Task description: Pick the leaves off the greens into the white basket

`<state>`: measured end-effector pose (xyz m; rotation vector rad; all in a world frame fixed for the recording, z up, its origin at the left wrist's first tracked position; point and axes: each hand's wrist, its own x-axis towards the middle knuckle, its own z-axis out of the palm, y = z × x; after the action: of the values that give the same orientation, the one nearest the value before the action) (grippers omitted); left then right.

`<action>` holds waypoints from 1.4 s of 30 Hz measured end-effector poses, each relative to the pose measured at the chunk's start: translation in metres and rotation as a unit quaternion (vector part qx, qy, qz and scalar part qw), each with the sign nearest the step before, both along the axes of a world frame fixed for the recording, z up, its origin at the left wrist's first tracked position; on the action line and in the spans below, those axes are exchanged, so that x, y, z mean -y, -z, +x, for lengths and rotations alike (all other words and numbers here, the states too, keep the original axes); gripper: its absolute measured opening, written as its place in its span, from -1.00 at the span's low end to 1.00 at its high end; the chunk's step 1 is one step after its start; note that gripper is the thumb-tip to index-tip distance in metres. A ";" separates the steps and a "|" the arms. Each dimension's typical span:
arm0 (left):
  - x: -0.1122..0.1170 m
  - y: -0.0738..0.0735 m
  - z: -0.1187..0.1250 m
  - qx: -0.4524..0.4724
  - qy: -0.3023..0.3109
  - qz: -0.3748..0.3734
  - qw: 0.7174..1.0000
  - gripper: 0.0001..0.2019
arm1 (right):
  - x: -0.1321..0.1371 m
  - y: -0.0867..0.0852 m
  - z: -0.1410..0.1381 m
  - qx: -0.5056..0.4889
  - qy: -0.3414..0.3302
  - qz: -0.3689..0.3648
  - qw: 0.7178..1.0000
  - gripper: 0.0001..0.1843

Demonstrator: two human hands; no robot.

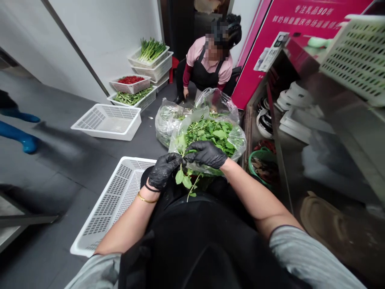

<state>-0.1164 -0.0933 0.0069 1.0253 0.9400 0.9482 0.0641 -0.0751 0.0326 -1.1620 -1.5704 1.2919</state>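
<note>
Both my hands wear black gloves and meet above my lap. Between the closed fingers of my left hand (164,170) is a stem of leafy greens (187,182), its leaves hanging downward. My right hand (207,154) pinches the same greens from the other side, fingertips close to the left ones. Just beyond my hands, a clear plastic bag (239,138) stands open, full of loose leafy greens (215,130). The exact spot where the fingers grip is partly hidden by the gloves.
A white plastic basket (104,204) lies by my left arm, another white basket (105,120) farther off. Stacked baskets hold green onions (152,50), red peppers (130,80) and green beans (132,97). A co-worker (209,66) crouches opposite. Metal shelving (279,160) stands at the right.
</note>
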 end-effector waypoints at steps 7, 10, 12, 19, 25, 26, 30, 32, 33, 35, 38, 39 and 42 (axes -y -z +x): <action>0.030 -0.008 -0.037 0.045 0.014 -0.011 0.999 -0.80 | -0.008 -0.014 -0.012 -0.132 0.065 -0.035 0.988 -0.68; 0.039 -0.011 -0.051 0.095 -0.006 -0.013 0.995 -0.79 | -0.001 -0.009 -0.039 -0.138 -0.069 -0.115 0.981 -0.59; 0.041 -0.008 -0.058 0.090 -0.040 -0.007 0.995 -0.80 | 0.006 -0.003 -0.060 -0.118 -0.147 -0.141 0.972 -0.51; 0.060 0.010 -0.102 0.083 -0.109 -0.010 0.990 -0.81 | -0.008 0.000 -0.098 0.005 -0.061 0.143 0.988 -0.81; 0.081 0.016 -0.129 0.129 -0.098 0.022 0.986 -0.74 | -0.026 -0.002 -0.115 -0.174 -0.081 -0.060 0.980 -0.66; 0.082 0.017 -0.131 0.131 -0.094 0.026 0.987 -0.73 | -0.023 0.000 -0.121 -0.183 -0.119 -0.088 0.972 -0.64; 0.083 0.023 -0.135 0.138 -0.089 0.032 0.986 -0.74 | -0.010 0.006 -0.144 -0.138 -0.206 -0.177 0.953 -0.62; 0.086 0.027 -0.140 0.155 -0.085 0.025 0.984 -0.76 | -0.011 0.009 -0.152 -0.101 -0.196 -0.148 0.964 -0.65; 0.088 0.029 -0.143 0.167 -0.083 0.022 0.982 -0.77 | -0.015 0.011 -0.155 -0.077 -0.177 -0.115 0.974 -0.68; 0.094 0.032 -0.151 0.192 -0.087 0.015 0.977 -0.77 | -0.025 0.017 -0.161 -0.026 -0.118 -0.041 0.992 -0.73; 0.104 0.032 -0.161 0.224 -0.101 0.005 0.969 -0.77 | -0.038 0.028 -0.173 -0.005 -0.051 -0.017 0.999 -0.72; 0.108 0.031 -0.163 0.236 -0.106 0.001 0.966 -0.78 | -0.040 0.030 -0.177 -0.017 -0.071 -0.041 0.996 -0.69; 0.115 0.026 -0.164 0.290 -0.116 -0.014 0.950 -0.79 | -0.038 0.027 -0.187 -0.074 -0.243 -0.121 0.959 -0.62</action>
<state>-0.2808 -0.2079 -0.0188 0.5592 0.5786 1.3358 -0.1227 -0.0375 0.0052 -0.8142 -1.6782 1.8915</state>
